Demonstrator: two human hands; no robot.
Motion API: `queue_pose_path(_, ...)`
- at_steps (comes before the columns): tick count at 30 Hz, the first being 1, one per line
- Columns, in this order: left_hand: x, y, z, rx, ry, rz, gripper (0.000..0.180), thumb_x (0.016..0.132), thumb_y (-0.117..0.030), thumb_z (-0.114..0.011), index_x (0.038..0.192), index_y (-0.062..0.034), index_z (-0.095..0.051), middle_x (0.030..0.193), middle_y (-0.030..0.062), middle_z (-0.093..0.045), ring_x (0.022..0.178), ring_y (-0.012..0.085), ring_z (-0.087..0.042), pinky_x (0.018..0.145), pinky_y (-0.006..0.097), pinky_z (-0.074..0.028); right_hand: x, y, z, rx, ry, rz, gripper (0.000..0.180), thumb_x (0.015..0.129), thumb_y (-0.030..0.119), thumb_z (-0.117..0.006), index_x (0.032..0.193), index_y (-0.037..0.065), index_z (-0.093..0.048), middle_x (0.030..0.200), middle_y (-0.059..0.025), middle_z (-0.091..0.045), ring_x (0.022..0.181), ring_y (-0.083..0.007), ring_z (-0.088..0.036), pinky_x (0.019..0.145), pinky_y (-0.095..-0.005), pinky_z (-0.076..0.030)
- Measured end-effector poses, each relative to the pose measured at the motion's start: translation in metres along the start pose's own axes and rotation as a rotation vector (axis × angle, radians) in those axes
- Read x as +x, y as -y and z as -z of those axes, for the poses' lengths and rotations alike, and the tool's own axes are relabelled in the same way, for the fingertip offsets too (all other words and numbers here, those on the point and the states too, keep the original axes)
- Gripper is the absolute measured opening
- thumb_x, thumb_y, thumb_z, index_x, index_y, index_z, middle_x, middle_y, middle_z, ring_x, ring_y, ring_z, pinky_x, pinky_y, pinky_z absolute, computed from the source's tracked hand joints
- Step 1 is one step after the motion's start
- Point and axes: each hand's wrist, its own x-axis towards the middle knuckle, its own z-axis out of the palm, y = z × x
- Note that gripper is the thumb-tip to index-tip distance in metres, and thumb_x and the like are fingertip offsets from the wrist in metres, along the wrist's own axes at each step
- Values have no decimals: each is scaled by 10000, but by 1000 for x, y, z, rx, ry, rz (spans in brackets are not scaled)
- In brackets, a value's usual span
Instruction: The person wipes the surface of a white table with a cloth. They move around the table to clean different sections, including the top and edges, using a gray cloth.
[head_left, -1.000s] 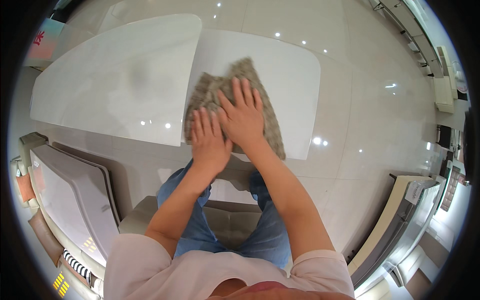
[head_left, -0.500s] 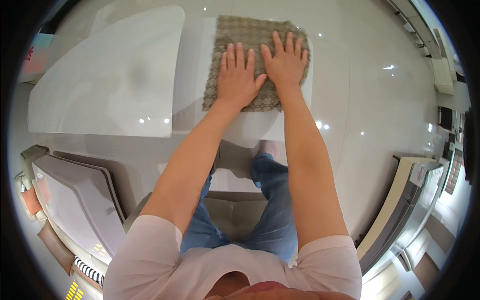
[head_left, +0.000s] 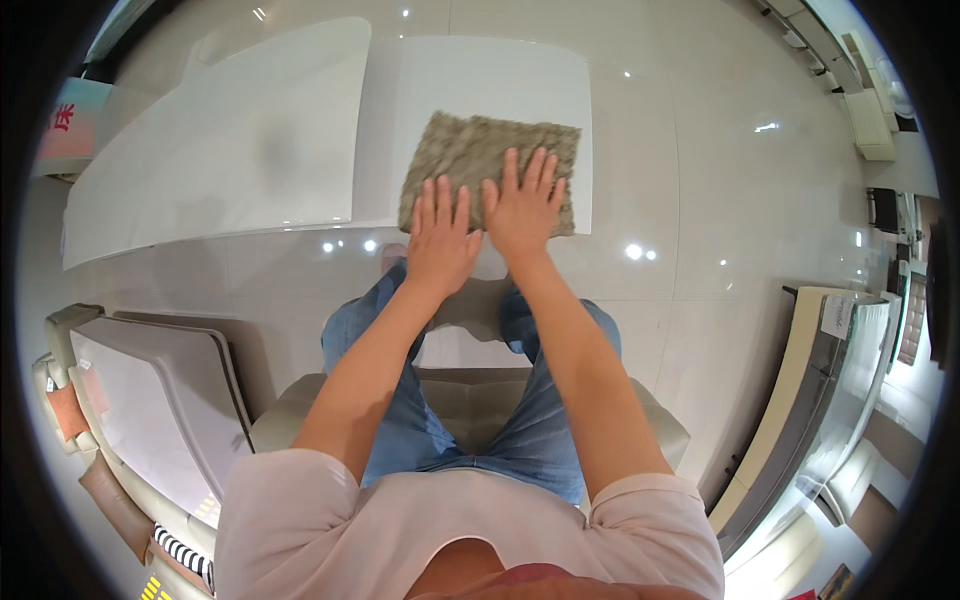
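A brownish-green textured cloth (head_left: pixel 480 145) is spread over a low white tabletop (head_left: pixel 500 75). Its surface looks a little rumpled and blurred. My left hand (head_left: pixel 440 240) presses on the cloth's near left part, fingers stretched forward and only their ends over the fabric, the palm past the near edge. Flat on the near right part of the cloth is my right hand (head_left: pixel 522 205), its fingers spread. Neither hand grips the fabric. Both forearms reach forward from the lower edge.
Left of the cloth lies a larger white tabletop (head_left: pixel 230 150) with a curved edge. I sit on a grey-brown padded seat (head_left: pixel 465 400). A white-topped table (head_left: pixel 150 400) stands at left, a cream and dark cabinet (head_left: pixel 790 400) at right. Glossy tiles (head_left: pixel 670 200) cover the floor.
Both hands have drawn back toward me, and the cloth has slid nearer with them. More of the white tabletop shows beyond the cloth. The fingers stay stretched out.
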Motion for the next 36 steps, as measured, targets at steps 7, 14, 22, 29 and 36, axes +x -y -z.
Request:
queue_pose_path(7, 33, 33, 6, -30, -26, 345, 658, 1005, -330, -480, 1574, -55, -298, 1649, 273, -140, 1530, 466, -84, 1228, 558, -115, 57, 45, -23, 194, 58, 273, 532, 1004, 501, -471, 1472, 256, -534, 1618, -124, -354, 1522, -303, -259, 1223, -535, -147)
queue_pose_path(14, 165, 43, -4, 78, -260, 147, 601, 997, -395, -478, 1521, -106, -423, 1618, 221, -290, 1515, 412, -210, 1234, 517, -159, 169, 9, -43, 134, 44, 170, 576, 981, 563, -452, 1467, 265, -538, 1602, -78, -397, 1510, -289, -289, 1229, -500, -152)
queue_pose_path(22, 184, 3, -10, 63, -283, -113, 607, 977, -404, -545, 1495, -100, -458, 1578, 207, -363, 1485, 392, -285, 1225, 507, -205, 147, -54, -25, 104, -15, 65, 538, 987, 464, -501, 1475, 240, -532, 1576, -162, -412, 1487, -356, -319, 1212, -526, -198)
queue_pose_path(29, 85, -5, -8, -59, -140, -5, 671, 964, -350, -582, 1519, -25, -388, 1609, 248, -272, 1514, 423, -197, 1231, 519, -179, 60, -29, -4, -41, 38, 99, 507, 977, 422, -539, 1449, 241, -563, 1561, -208, -414, 1485, -387, -313, 1203, -557, -193)
queue_pose_path(36, 74, 50, 13, -45, -125, 322, 731, 988, -335, -564, 1554, 21, -270, 1621, 297, -181, 1509, 474, -146, 1222, 562, -145, 111, 51, -28, 182, 114, 507, 469, 958, 462, -569, 1392, 291, -613, 1575, -130, -419, 1494, -318, -309, 1198, -548, -219)
